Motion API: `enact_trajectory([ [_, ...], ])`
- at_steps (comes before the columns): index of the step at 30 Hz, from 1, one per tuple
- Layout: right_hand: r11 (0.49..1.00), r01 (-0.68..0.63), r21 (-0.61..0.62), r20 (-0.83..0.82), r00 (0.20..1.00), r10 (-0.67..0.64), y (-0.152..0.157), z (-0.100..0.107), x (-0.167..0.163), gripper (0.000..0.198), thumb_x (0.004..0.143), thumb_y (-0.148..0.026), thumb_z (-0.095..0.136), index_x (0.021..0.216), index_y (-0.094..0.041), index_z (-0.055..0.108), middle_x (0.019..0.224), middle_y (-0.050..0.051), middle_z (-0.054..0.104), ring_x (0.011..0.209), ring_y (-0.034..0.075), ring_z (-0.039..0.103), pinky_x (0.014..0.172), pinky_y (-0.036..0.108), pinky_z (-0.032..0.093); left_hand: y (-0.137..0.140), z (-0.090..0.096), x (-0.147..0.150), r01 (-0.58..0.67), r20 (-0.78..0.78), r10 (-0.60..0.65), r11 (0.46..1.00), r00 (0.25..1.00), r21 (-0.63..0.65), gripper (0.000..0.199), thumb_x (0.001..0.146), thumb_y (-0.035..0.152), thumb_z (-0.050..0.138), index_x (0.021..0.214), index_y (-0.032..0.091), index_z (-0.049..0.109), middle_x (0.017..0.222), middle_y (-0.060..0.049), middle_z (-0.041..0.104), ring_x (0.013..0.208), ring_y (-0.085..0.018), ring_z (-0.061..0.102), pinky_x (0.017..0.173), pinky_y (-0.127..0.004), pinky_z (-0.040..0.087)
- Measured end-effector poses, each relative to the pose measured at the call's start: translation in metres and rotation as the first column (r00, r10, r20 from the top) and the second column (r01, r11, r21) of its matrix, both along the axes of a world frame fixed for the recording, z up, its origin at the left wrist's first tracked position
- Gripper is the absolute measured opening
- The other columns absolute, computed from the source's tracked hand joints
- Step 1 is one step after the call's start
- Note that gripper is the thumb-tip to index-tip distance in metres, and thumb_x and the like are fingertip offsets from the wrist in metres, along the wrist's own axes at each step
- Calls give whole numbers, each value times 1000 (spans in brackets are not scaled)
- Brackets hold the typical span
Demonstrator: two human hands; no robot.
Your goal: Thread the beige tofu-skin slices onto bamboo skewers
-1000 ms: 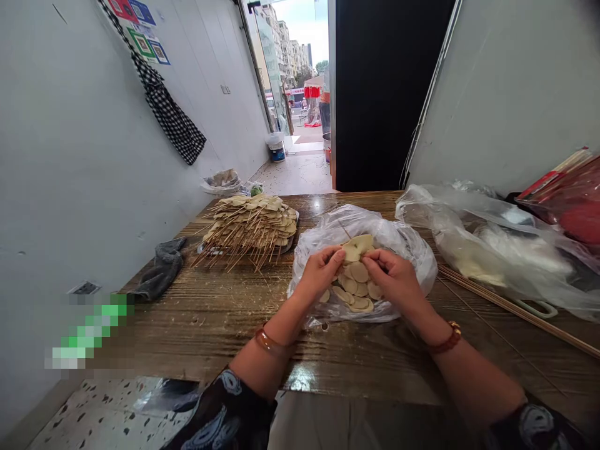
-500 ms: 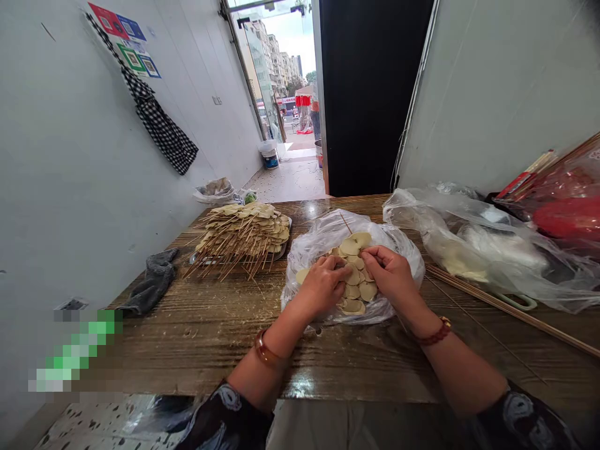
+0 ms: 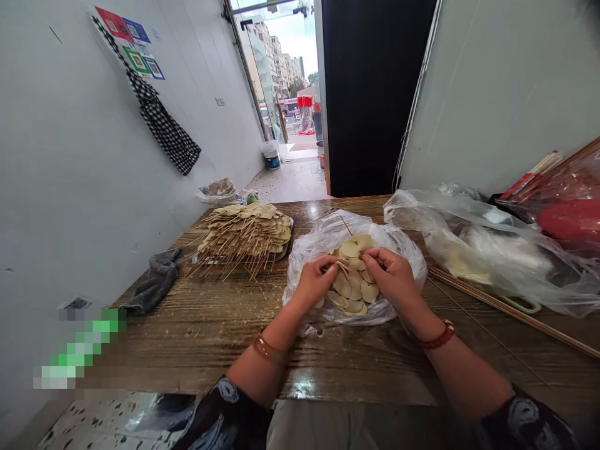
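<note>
My right hand [image 3: 394,275] is closed on a wooden skewer [image 3: 345,223] whose tip points up and away, with thin, pale-yellow round slices [image 3: 359,243] threaded along it. Between the fingertips of my left hand [image 3: 317,280], a thin round slice [image 3: 343,267] shows edge-on; whether it is one or more I cannot tell. Loose slices [image 3: 355,307] of the same kind lie under both hands on a crumpled clear plastic bag [image 3: 307,240]. Farther left, a tray carries a high pile of skewered slices [image 3: 248,234], their sticks poking out toward me.
Bare skewers [image 3: 510,312] lie on the wooden table [image 3: 210,350] to the right. Behind them are a large clear bag [image 3: 497,244] and a red plastic package [image 3: 569,219]. A grey cloth [image 3: 154,281] hangs over the left edge. A small bag [image 3: 218,189] sits at the far left corner.
My left hand has drawn back slightly left from among the loose slices and now pinches a slice edge-on. My right hand stays at the skewer. The view has shifted a little.
</note>
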State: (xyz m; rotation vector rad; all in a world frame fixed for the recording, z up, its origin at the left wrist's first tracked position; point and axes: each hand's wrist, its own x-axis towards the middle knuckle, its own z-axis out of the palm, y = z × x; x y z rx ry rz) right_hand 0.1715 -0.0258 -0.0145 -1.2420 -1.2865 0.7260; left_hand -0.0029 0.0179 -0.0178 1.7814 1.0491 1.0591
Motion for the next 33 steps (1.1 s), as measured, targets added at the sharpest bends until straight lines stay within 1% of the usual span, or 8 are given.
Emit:
enact_trajectory([
  [4, 1000, -5, 4, 0, 1000, 5, -1, -1, 0, 30, 81, -45, 59, 79, -16, 67, 57, -2, 55, 51, 11, 46, 47, 22, 35, 2, 9, -5, -27, 312, 127, 951, 941, -307, 18, 71, 27, 61, 82, 13, 67, 66, 1, 60, 53, -8, 47, 52, -19, 39],
  [8, 1000, -14, -21, -17, 1000, 13, -2, 0, -1, 31, 81, -46, 60, 80, -16, 67, 56, -2, 53, 50, 11, 44, 46, 22, 34, 4, 8, -5, -18, 406, 161, 942, 900, -334, 16, 66, 23, 63, 80, 14, 63, 68, 1, 61, 57, -8, 52, 56, -19, 43],
  [10, 1000, -12, -19, -23, 1000, 12, -3, 1, -2, 31, 81, -46, 60, 80, -16, 66, 56, -2, 54, 50, 11, 45, 47, 22, 35, 5, 5, -5, -24, 360, 127, 961, 924, -277, 16, 69, 22, 62, 82, 13, 63, 73, -1, 64, 62, -9, 56, 60, -21, 45],
  [14, 1000, -18, -10, -19, 1000, 18, -4, 3, -2, 31, 80, -46, 60, 78, -16, 66, 56, -2, 54, 50, 11, 44, 46, 22, 34, 6, -2, -5, -110, 107, 113, 993, 988, -37, 18, 74, 17, 57, 89, 15, 65, 81, -4, 68, 71, -13, 60, 66, -23, 46],
  [19, 1000, -18, -14, -1, 1000, 18, -2, -1, -1, 31, 81, -46, 59, 79, -16, 66, 54, -2, 52, 49, 11, 43, 46, 22, 33, 3, 1, -6, -101, -246, 167, 960, 955, 260, 24, 75, 10, 53, 92, 19, 68, 91, -5, 69, 88, -18, 61, 81, -30, 46],
  [22, 1000, -20, -22, 6, 1000, 20, -2, -2, -1, 30, 82, -45, 58, 79, -16, 66, 54, -3, 51, 49, 11, 43, 46, 22, 33, 1, 4, -7, -51, -331, 155, 952, 931, 301, 24, 75, 9, 54, 92, 17, 70, 91, -6, 68, 88, -19, 60, 80, -30, 45],
  [27, 1000, -6, -18, 29, 1000, 6, -2, -1, -1, 29, 82, -44, 58, 78, -16, 66, 55, -3, 52, 50, 11, 43, 46, 22, 34, 0, 9, -9, 26, -337, 74, 959, 938, 283, 22, 86, 21, 50, 89, 16, 71, 82, -7, 66, 77, -17, 60, 72, -28, 45],
  [33, 1000, -5, -6, 52, 999, 5, -2, -2, 0, 31, 83, -45, 56, 80, -16, 67, 56, -2, 51, 51, 11, 43, 46, 21, 34, 3, 4, -11, 127, -404, 17, 936, 915, 328, 28, 76, 6, 50, 92, 17, 71, 92, -7, 66, 83, -16, 61, 77, -26, 47],
])
